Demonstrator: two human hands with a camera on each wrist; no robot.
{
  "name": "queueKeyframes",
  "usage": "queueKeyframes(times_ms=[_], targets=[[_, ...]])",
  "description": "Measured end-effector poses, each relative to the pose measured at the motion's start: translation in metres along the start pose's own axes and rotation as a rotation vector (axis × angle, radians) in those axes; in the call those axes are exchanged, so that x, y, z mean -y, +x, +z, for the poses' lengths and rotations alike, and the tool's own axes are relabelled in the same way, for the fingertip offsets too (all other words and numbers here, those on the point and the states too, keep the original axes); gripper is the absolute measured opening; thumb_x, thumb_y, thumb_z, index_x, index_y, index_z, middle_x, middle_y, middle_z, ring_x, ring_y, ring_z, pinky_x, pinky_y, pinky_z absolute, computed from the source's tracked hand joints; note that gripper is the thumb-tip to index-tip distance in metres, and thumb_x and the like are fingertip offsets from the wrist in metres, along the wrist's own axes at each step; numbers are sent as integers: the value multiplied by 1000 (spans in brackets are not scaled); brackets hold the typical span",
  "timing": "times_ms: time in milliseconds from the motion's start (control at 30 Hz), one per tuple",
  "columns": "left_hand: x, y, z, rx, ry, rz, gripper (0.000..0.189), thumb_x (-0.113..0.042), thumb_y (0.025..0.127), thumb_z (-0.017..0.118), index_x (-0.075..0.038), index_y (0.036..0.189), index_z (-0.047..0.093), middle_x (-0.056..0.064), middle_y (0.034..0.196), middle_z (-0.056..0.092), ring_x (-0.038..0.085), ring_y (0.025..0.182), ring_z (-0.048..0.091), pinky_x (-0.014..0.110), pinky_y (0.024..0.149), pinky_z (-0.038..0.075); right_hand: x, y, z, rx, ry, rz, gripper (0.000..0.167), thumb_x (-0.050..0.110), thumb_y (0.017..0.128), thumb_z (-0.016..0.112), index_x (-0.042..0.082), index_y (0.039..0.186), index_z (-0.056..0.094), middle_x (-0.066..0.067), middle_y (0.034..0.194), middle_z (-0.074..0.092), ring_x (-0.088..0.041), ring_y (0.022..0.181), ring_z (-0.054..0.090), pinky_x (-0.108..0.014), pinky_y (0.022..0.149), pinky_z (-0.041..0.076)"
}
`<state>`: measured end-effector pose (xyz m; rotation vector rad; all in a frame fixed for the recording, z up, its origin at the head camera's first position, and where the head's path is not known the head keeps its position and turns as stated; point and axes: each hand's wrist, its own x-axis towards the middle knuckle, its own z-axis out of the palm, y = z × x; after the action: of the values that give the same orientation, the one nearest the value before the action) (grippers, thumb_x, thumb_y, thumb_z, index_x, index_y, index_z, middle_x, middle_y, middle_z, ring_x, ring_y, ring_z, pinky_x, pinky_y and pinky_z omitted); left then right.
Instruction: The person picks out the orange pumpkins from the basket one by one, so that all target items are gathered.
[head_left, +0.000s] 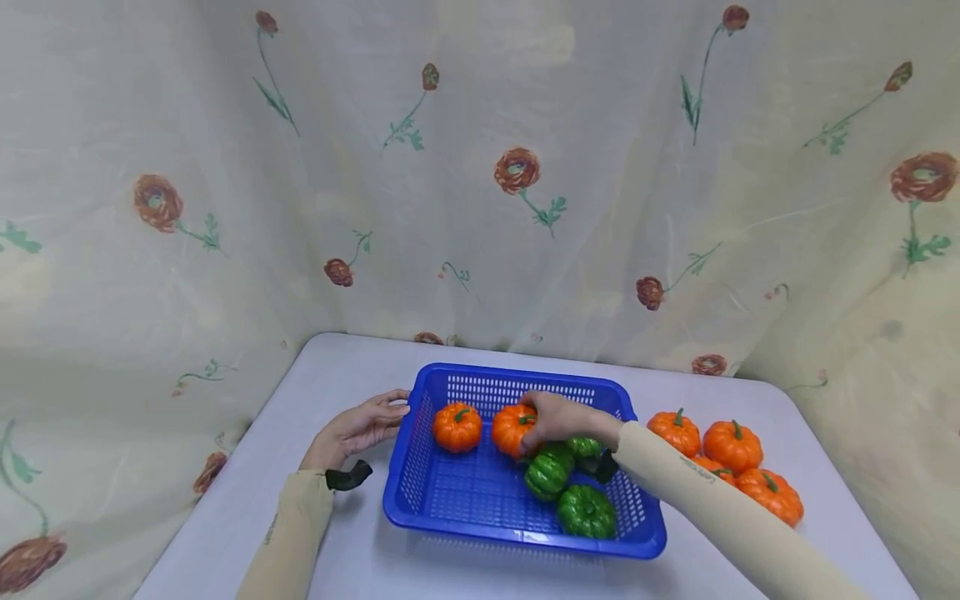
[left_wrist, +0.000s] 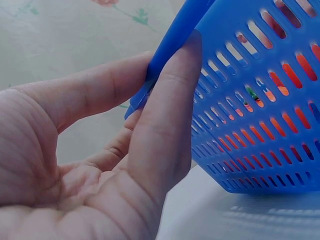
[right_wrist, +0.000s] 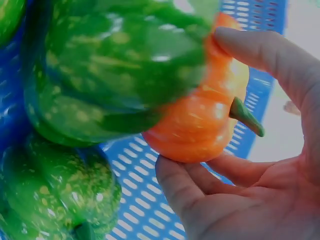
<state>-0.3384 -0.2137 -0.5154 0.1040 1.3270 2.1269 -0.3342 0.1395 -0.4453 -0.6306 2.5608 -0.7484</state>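
A blue plastic basket (head_left: 480,533) with slotted walls stands on the table. My left hand (head_left: 367,429) is at its left side; in the left wrist view the thumb and fingers pinch the basket's rim (left_wrist: 172,42). Inside the basket, my right hand (head_left: 566,417) grips a small orange pumpkin (head_left: 510,429), thumb on one side and fingers on the other, its green stem (right_wrist: 245,116) toward the palm. Another orange pumpkin (head_left: 457,427) sits to its left. Green pumpkins (head_left: 587,511) lie in the basket's right half, one (head_left: 550,472) close beside the gripped pumpkin.
Several orange pumpkins (head_left: 733,447) are grouped on the white table (head_left: 352,533) right of the basket, beside my right forearm. A flowered curtain (head_left: 480,208) hangs behind the table and along both sides.
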Motion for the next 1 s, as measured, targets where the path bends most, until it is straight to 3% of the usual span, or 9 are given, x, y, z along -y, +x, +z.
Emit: queueKeyframes(times_ms=[167, 433, 700, 900, 1000], targets=[[-1, 1, 2, -5, 11, 5, 34, -1, 97, 53, -10, 126, 39, 7, 103, 66, 15, 88, 68, 27, 82, 58, 3, -17, -13, -25, 21, -33, 72, 24, 69, 80, -2, 130, 51, -12, 114, 62, -20, 96, 58, -35, 87, 52], [0, 0, 2, 16, -10, 4, 31, 1, 97, 51, -10, 124, 40, 7, 104, 65, 16, 90, 68, 28, 84, 58, 4, -60, -27, -56, 38, -3, 78, 28, 72, 81, -1, 136, 47, -17, 128, 58, -27, 110, 57, -46, 99, 50], [1, 1, 2, 19, -4, -2, 32, 0, 97, 52, -9, 125, 40, 7, 106, 64, 15, 92, 67, 28, 86, 57, -8, -126, -39, -134, 78, 82, 82, 32, 73, 81, 0, 139, 42, -20, 131, 54, -34, 116, 54, -51, 97, 51], [-1, -1, 3, 18, -2, 1, 33, 1, 98, 50, -8, 128, 40, 8, 108, 64, 15, 92, 67, 28, 85, 58, -33, -177, -44, -170, 135, 170, 86, 34, 75, 80, -1, 141, 38, -26, 138, 48, -40, 124, 48, -57, 100, 46], [-2, -3, 3, 16, 0, -7, 35, 0, 97, 51, -9, 129, 39, 7, 109, 64, 16, 93, 68, 29, 86, 57, -48, -200, -42, -179, 138, 225, 84, 33, 77, 78, -3, 141, 37, -30, 138, 46, -43, 121, 49, -56, 95, 50]])
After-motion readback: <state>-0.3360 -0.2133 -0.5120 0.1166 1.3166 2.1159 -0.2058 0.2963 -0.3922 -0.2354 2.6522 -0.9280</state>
